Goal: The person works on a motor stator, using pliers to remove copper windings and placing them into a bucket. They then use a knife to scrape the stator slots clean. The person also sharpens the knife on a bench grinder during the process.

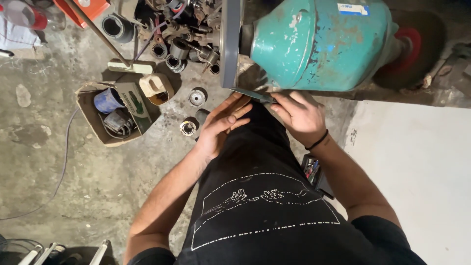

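Up top, a big teal bench grinder (319,44) is taking up most of the view, paint chipping off all over, with a grey wheel (230,44) on one end and a dark wheel with a red hub (412,46) on the other. Below it the person's black shirt is filling the middle, and bare concrete floor (49,172) is spreading out on the left. On that floor a cardboard box (93,125) is sitting with a blue cup (107,100) and some wires inside, and a bunch of round metal motor parts (188,128) are lying near it.

Both hands are pressing a thin flat metal strip (252,94) right under the grey wheel. Left hand (221,125) is lying flat with fingers stretched out, fingertips on the strip. Right hand (299,115) is curling its fingers around the strip's other end, pinching it. A black band (318,141) is sitting on that wrist.
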